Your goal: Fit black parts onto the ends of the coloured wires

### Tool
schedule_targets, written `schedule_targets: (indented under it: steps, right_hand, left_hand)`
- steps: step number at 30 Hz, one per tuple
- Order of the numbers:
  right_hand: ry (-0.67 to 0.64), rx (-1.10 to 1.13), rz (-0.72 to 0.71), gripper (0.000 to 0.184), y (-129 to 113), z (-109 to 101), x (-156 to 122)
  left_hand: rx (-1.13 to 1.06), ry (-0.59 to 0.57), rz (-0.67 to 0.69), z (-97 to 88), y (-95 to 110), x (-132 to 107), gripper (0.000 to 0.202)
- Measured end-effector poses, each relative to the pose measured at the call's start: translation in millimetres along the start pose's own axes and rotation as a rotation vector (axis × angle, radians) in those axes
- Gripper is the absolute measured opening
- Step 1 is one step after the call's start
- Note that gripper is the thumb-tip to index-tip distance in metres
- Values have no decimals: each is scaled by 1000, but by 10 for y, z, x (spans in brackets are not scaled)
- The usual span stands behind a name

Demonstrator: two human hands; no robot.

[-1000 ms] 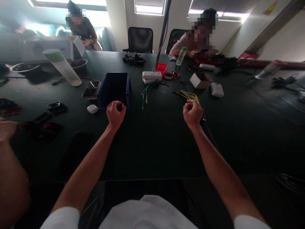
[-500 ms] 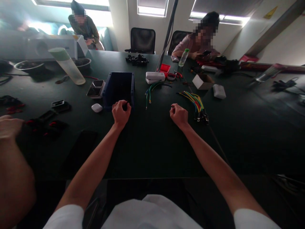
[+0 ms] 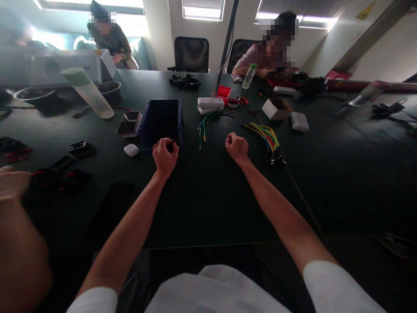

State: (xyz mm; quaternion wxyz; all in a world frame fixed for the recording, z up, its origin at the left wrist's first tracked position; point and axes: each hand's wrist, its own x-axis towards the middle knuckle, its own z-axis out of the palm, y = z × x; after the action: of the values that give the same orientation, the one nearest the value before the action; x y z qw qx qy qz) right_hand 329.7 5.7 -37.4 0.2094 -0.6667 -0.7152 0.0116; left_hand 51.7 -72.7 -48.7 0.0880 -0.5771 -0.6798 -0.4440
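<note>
My left hand (image 3: 165,155) is closed at the near edge of a dark blue plastic bin (image 3: 142,130), with thumb and fingers curled together. Whether it grips the bin's rim or a small item is hidden. My right hand (image 3: 236,147) is also closed, over the table between two groups of cables; whatever lies inside its fingers does not show. Just right of it lies a bundle of yellow, green, red and blue cables (image 3: 265,138) with metal ring ends. Several green and blue cables (image 3: 204,128) are spread between the bin and my right hand.
A white power strip (image 3: 210,103) stands by a pole, near a red tray (image 3: 223,91). An open white box (image 3: 272,109) and a white case (image 3: 299,121) are at right. Another person's arm (image 3: 19,226) reaches in from the left. Two people are across the table (image 3: 208,208).
My right hand has moved a little left and away from me, off from the cable bundle. My left hand stays at the bin's near edge. The view has shifted slightly.
</note>
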Motion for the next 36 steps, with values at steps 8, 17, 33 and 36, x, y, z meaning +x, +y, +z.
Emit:
schedule_targets:
  steps: [8,17,33,36]
  right_hand:
    - [-37,83,-41,28,-316,183,196]
    - [-26,83,-75,31,-508,370,445]
    - [-252,75,-81,39,-635,425,645]
    - [-305,77,-70,36,-658,408,671]
  left_hand:
    - [25,-31,14,-17,9,2,11]
    - [20,-43,23,-4,3,8,11]
    - [-9,26,69,18,-19,4,11]
    - [-27,42,85,17,-28,-3,12]
